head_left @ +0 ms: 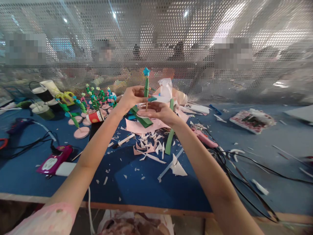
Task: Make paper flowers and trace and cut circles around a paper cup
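A thin stick wrapped in green paper stands upright in front of me, with a blue paper star at its top. Its bare lower end meets a round pink base. My left hand is closed with its fingertips at the green stem. Lower down, my right hand grips the pink base by its edge. A teal-green paper piece juts out beside the stem. Just below the hands lie a green paper strip and a pink paper sheet.
Several similar paper plants on pink bases stand at left, near a red paper cup. White and pink scraps litter the blue table. A pink glue gun and black cables lie right; a purple power socket left.
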`<action>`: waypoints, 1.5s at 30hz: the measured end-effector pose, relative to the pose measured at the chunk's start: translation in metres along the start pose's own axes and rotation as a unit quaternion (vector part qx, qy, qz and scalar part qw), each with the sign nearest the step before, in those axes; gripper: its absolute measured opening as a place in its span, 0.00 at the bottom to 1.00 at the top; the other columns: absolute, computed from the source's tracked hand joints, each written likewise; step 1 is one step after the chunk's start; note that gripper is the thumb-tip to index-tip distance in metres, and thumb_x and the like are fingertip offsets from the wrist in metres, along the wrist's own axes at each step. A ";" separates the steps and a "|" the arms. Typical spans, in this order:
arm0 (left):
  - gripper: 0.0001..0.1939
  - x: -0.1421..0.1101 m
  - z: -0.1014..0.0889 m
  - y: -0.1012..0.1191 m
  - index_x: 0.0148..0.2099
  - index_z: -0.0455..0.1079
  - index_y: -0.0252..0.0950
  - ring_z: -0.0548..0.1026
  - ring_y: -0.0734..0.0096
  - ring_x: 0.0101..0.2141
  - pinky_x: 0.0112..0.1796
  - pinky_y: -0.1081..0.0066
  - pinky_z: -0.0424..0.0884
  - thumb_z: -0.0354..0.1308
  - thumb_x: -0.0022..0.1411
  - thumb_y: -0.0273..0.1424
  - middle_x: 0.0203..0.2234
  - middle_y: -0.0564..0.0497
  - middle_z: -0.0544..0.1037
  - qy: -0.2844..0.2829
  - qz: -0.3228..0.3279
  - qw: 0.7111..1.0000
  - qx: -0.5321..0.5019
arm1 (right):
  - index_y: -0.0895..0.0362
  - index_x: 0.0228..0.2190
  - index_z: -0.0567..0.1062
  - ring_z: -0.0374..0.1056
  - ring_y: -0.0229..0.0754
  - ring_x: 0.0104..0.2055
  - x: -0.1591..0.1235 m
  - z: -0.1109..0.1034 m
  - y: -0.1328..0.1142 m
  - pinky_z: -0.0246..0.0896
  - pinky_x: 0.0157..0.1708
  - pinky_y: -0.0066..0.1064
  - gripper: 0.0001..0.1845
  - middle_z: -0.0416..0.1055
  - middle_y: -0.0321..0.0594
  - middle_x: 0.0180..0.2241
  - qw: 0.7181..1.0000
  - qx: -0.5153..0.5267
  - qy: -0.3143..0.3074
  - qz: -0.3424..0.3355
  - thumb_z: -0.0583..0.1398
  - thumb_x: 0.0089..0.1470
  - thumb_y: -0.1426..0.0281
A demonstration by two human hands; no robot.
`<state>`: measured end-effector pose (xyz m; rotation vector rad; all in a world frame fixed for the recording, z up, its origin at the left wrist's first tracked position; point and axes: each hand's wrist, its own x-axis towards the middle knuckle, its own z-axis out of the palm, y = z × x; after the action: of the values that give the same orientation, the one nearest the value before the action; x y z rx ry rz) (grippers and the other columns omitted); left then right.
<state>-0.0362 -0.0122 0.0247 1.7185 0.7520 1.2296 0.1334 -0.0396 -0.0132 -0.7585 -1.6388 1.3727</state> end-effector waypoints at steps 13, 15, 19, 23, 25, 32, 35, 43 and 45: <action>0.31 0.001 -0.004 -0.003 0.48 0.70 0.31 0.77 0.63 0.40 0.39 0.68 0.73 0.70 0.38 0.28 0.47 0.40 0.75 -0.161 -0.025 0.987 0.005 | 0.58 0.42 0.75 0.71 0.49 0.50 0.000 -0.002 -0.001 0.65 0.56 0.43 0.29 0.76 0.44 0.45 0.998 0.029 -0.040 -0.024 0.71 0.36 0.61; 0.29 0.003 -0.005 -0.004 0.46 0.71 0.32 0.77 0.64 0.40 0.38 0.69 0.73 0.71 0.38 0.30 0.45 0.41 0.75 -0.136 -0.004 0.991 0.008 | 0.59 0.41 0.75 0.72 0.48 0.48 -0.001 -0.001 -0.001 0.64 0.56 0.43 0.27 0.77 0.44 0.41 0.998 0.042 -0.045 -0.017 0.71 0.37 0.62; 0.25 0.005 -0.004 -0.005 0.39 0.72 0.31 0.75 0.70 0.34 0.37 0.71 0.71 0.73 0.37 0.33 0.35 0.46 0.77 -0.039 0.035 0.996 0.066 | 0.60 0.42 0.73 0.73 0.49 0.46 -0.001 0.000 -0.002 0.66 0.54 0.44 0.31 0.77 0.46 0.40 0.998 0.051 -0.030 -0.008 0.72 0.35 0.62; 0.29 0.004 -0.001 -0.004 0.43 0.72 0.30 0.75 0.70 0.31 0.35 0.69 0.71 0.73 0.37 0.31 0.31 0.48 0.76 0.023 0.023 0.996 0.077 | 0.60 0.42 0.73 0.73 0.49 0.46 -0.001 0.001 -0.002 0.67 0.53 0.43 0.32 0.77 0.48 0.41 0.999 0.040 -0.019 -0.002 0.72 0.33 0.62; 0.31 0.002 0.000 -0.002 0.46 0.71 0.29 0.76 0.67 0.32 0.36 0.68 0.72 0.73 0.36 0.30 0.30 0.48 0.76 0.020 0.012 0.997 0.070 | 0.60 0.41 0.73 0.74 0.50 0.46 -0.001 0.001 -0.003 0.67 0.53 0.43 0.31 0.77 0.48 0.41 0.999 0.036 -0.025 0.002 0.72 0.34 0.62; 0.36 -0.003 -0.002 0.007 0.53 0.66 0.31 0.79 0.59 0.39 0.38 0.63 0.76 0.71 0.39 0.26 0.43 0.41 0.76 -0.132 -0.032 0.990 -0.022 | 0.60 0.40 0.73 0.74 0.50 0.45 -0.003 0.003 -0.007 0.65 0.55 0.44 0.30 0.78 0.45 0.38 0.995 0.090 -0.036 0.012 0.73 0.32 0.66; 0.35 -0.004 0.001 0.006 0.52 0.67 0.34 0.78 0.56 0.41 0.38 0.63 0.77 0.71 0.38 0.25 0.46 0.41 0.75 -0.131 -0.035 0.990 -0.028 | 0.59 0.40 0.72 0.74 0.51 0.46 -0.004 0.004 -0.007 0.64 0.55 0.45 0.32 0.78 0.45 0.37 0.996 0.082 -0.021 0.024 0.73 0.30 0.65; 0.32 -0.004 -0.001 0.003 0.53 0.68 0.36 0.76 0.54 0.47 0.45 0.63 0.75 0.68 0.43 0.23 0.50 0.40 0.73 -0.149 0.003 0.989 -0.023 | 0.58 0.42 0.74 0.74 0.50 0.46 -0.003 0.000 -0.005 0.63 0.56 0.46 0.31 0.78 0.44 0.40 0.994 0.097 -0.048 -0.016 0.73 0.33 0.65; 0.33 -0.004 -0.005 0.003 0.55 0.66 0.38 0.74 0.53 0.50 0.46 0.63 0.74 0.68 0.44 0.23 0.54 0.40 0.70 -0.183 0.003 0.983 -0.036 | 0.58 0.42 0.75 0.74 0.49 0.46 -0.002 -0.002 -0.003 0.63 0.56 0.46 0.30 0.78 0.43 0.39 0.993 0.102 -0.061 -0.022 0.73 0.34 0.65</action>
<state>-0.0424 -0.0150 0.0262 1.8177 0.4763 0.8961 0.1364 -0.0405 -0.0106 -0.5242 -1.5684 1.5535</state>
